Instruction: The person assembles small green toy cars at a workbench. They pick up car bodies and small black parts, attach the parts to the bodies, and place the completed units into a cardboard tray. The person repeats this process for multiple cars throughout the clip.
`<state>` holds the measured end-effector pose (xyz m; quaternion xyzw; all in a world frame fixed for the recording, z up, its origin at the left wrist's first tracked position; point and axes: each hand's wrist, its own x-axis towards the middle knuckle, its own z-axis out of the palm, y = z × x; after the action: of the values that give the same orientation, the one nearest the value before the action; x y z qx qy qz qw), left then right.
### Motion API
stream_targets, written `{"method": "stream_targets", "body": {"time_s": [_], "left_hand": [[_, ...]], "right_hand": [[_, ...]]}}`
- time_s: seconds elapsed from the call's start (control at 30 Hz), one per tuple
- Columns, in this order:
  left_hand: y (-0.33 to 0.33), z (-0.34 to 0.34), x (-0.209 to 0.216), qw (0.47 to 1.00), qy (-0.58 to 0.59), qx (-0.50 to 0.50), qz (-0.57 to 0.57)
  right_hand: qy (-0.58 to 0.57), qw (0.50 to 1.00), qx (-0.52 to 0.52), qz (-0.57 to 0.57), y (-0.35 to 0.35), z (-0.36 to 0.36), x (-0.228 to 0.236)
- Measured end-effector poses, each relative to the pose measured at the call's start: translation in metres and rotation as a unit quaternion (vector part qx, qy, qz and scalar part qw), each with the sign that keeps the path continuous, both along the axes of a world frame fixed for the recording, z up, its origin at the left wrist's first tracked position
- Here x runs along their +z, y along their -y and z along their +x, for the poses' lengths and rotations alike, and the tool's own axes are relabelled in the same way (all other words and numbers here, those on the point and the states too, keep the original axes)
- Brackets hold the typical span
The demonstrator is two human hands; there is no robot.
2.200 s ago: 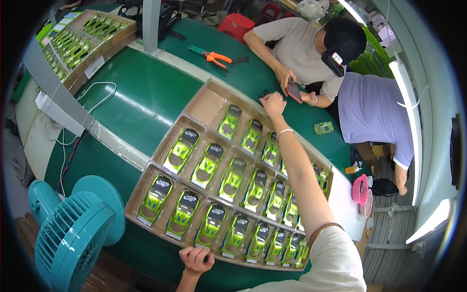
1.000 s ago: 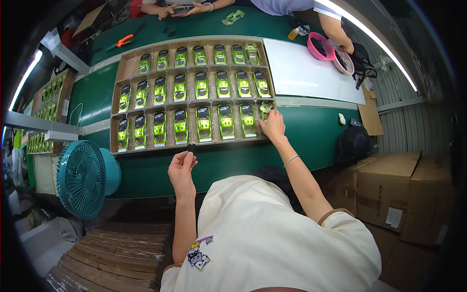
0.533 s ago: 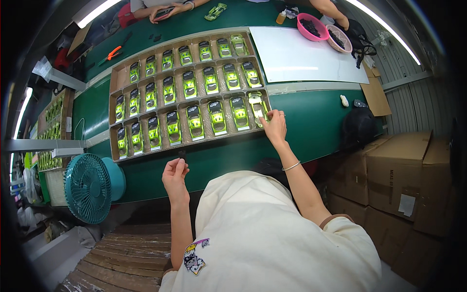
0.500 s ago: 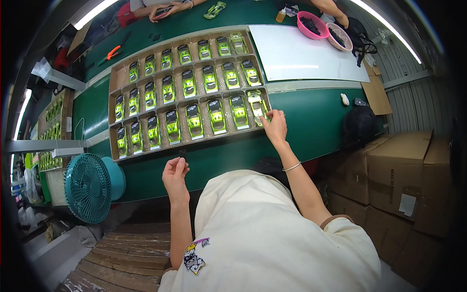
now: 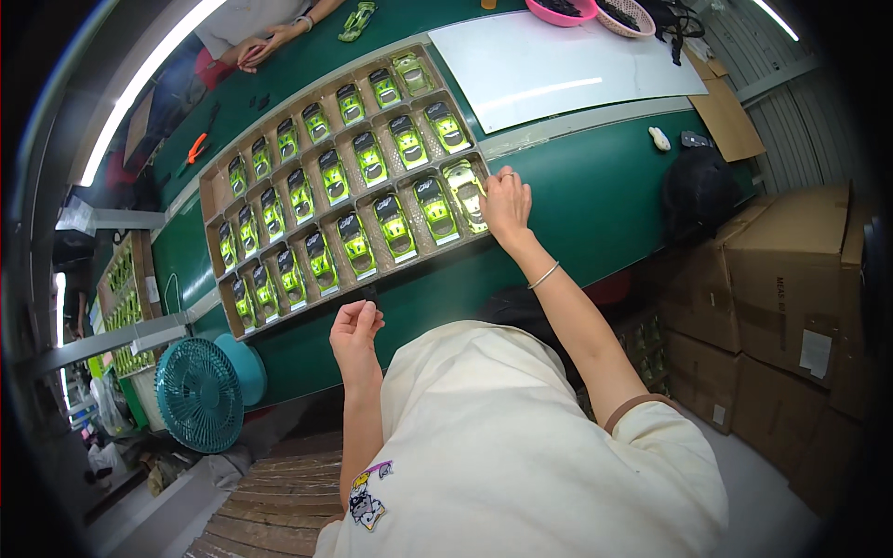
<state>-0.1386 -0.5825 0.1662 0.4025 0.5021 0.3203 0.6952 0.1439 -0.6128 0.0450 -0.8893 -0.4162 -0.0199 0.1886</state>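
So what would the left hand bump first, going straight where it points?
The left hand would probably meet the near wall of the brown cardboard tray holding shiny green-and-black toy cars, though its height against that wall is hard to tell.

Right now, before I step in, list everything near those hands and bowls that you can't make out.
All in the head view:
- Dark piece at the left hand: too small and dark to identify.
- Right hand: its own fingers hide whether it touches the corner car.
- Pink bowl: the top edge cuts it off.
- Other person's hands: too small to tell whether they hold anything.
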Motion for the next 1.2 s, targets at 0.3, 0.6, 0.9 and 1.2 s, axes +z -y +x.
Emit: {"method": "stream_targets", "body": {"time_s": [0.3,0.6,0.9,1.2], "left_hand": [[0.003,0.045,-0.007,0.999,-0.007,-0.033,0.001],[-0.007,0.133,-0.043,0.995,-0.007,-0.031,0.098],[-0.018,0.089,0.003,0.976,-0.022,0.018,0.216],[-0.007,0.047,0.065,0.955,0.064,0.020,0.289]], "right_hand": [[-0.107,0.966,-0.044,0.231,0.006,0.000,0.013],[-0.237,0.924,0.001,0.298,0.012,-0.053,0.077],[-0.747,0.592,0.057,0.298,0.021,-0.082,0.133],[-0.779,0.511,0.234,0.277,0.021,-0.081,0.149]]}}
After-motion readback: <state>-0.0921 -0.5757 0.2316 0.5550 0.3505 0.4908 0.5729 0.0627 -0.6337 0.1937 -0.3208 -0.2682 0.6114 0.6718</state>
